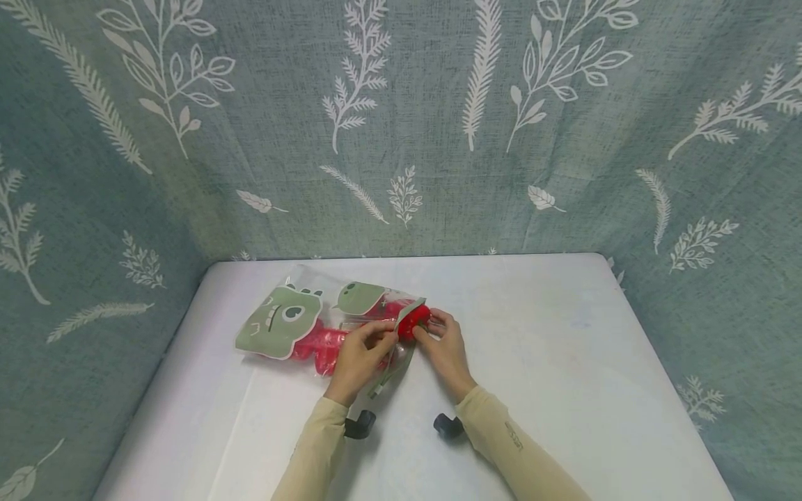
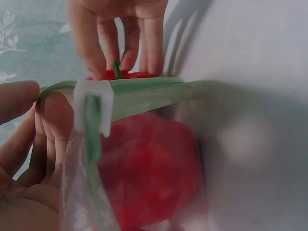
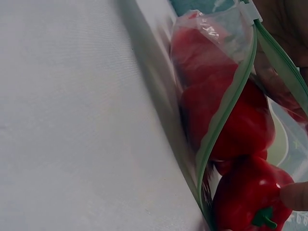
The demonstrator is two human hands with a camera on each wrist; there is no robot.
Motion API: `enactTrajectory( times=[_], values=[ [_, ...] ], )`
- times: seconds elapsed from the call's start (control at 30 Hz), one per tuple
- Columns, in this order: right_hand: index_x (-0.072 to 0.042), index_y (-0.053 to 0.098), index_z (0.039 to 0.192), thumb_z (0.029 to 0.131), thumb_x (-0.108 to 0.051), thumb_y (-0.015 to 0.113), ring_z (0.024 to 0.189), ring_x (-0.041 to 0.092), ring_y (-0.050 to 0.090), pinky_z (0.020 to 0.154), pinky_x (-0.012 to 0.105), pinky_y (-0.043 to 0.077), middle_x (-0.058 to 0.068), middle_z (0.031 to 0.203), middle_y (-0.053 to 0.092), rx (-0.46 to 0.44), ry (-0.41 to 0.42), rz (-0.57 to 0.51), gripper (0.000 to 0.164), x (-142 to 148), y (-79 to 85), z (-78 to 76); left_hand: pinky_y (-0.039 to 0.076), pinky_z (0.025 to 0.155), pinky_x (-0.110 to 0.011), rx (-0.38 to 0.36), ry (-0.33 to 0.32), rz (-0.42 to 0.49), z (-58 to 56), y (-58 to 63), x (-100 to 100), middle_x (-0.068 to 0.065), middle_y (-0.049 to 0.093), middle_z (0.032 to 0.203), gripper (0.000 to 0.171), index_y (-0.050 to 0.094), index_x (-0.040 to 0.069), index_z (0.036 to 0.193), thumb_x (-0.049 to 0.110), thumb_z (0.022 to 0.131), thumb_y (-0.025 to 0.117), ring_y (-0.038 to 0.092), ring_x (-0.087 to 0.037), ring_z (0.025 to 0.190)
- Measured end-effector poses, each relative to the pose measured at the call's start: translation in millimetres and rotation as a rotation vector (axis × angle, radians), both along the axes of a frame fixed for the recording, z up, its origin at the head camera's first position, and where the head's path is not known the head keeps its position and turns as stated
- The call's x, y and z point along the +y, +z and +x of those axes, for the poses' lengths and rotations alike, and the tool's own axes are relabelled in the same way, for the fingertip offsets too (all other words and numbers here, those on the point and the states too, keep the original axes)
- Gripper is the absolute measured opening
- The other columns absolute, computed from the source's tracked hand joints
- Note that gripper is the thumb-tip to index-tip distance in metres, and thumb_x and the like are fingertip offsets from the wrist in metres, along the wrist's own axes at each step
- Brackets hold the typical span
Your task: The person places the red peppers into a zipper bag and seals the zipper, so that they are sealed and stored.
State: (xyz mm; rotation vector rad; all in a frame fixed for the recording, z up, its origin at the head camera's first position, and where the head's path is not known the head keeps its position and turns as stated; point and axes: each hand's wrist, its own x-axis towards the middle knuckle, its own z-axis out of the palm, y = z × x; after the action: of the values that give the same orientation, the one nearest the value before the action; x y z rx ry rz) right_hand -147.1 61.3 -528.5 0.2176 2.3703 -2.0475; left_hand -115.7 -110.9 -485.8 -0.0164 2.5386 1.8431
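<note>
A clear zip bag [image 1: 276,323] with a green cartoon face lies on its side, its green-edged mouth facing right. Several red bell peppers [image 3: 231,115] show through the plastic. My left hand [image 1: 365,355] pinches the green zip edge [image 2: 149,91] at the mouth, close to the white slider [image 2: 94,103]. At that mouth my right hand [image 1: 446,348] holds another red bell pepper [image 3: 252,192] between thumb and fingers, its green stem facing outward. This pepper sits partly within the open edges; in the left wrist view the zip edge hides most of it.
The white table [image 1: 564,362] extends to the right of the bag and toward the front. Green leaf-patterned cloth [image 1: 426,202] hangs behind the table and at both sides. Dark wrist-camera mounts [image 1: 360,424] stick out beside both sleeves.
</note>
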Motion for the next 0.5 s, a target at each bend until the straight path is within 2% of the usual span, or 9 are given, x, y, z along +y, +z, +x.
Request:
enactTrajectory(
  times=[0.23,0.5],
  values=[
    [-0.008,0.054,0.140,0.090,-0.021,0.076,0.117,0.028,0.060,0.098,0.043,0.051,0.012,0.133,0.058,-0.001,0.017,0.005,0.056,-2.2,-0.2,-3.6,0.056,0.082,-0.028,-0.008,0.002,0.013,0.3,-0.2,-0.1,-0.003,0.071,0.101,0.027,0.074,0.014,0.119,0.023,0.094,0.075,0.063,-0.021,0.089],
    [-0.006,0.053,0.143,0.089,-0.018,0.076,0.116,0.027,0.062,0.102,0.046,0.047,0.012,0.134,0.058,0.004,0.052,0.017,0.060,-7.8,4.6,-6.1,0.055,0.081,-0.027,-0.015,-0.003,0.005,1.1,2.6,0.9,-0.003,0.070,0.100,0.026,0.074,0.014,0.119,0.021,0.094,0.075,0.063,-0.021,0.089]
  ],
)
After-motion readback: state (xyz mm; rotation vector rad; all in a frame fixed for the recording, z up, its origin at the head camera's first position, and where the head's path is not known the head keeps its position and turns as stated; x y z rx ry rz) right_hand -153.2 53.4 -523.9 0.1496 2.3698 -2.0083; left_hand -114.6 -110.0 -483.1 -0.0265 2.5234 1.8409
